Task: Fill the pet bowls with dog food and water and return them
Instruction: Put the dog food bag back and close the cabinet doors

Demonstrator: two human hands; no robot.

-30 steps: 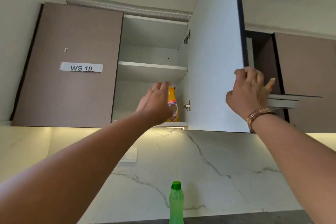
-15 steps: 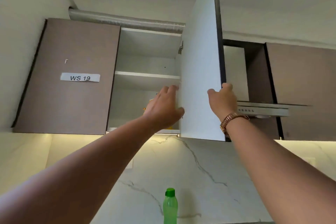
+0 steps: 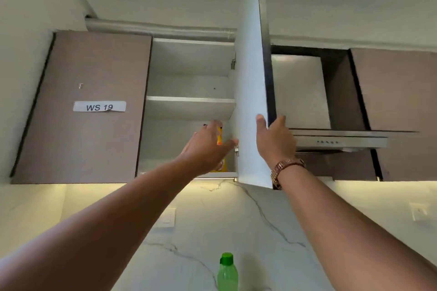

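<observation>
A yellow and orange dog food bag [image 3: 220, 137] stands on the lower shelf of the open wall cabinet [image 3: 189, 106], at its right side. My left hand [image 3: 208, 146] reaches into the cabinet and wraps around the bag, thumb in front and fingers behind, hiding most of it. My right hand [image 3: 274, 139] grips the edge of the open white cabinet door [image 3: 250, 82], thumb on the inner face. A green water bottle [image 3: 227, 273] with a green cap stands below, in front of the marble backsplash. No pet bowls are in view.
The closed brown door [image 3: 89, 125] on the left carries a label "WS 19". A steel range hood [image 3: 338, 140] juts out right of the open door. The cabinet's upper shelf holds nothing. A grey duct [image 3: 160, 28] runs above the cabinets.
The view has shifted so the door now stands edge-on. My left hand went deeper into the cabinet and closed around the bag. My right hand slid along the door's edge.
</observation>
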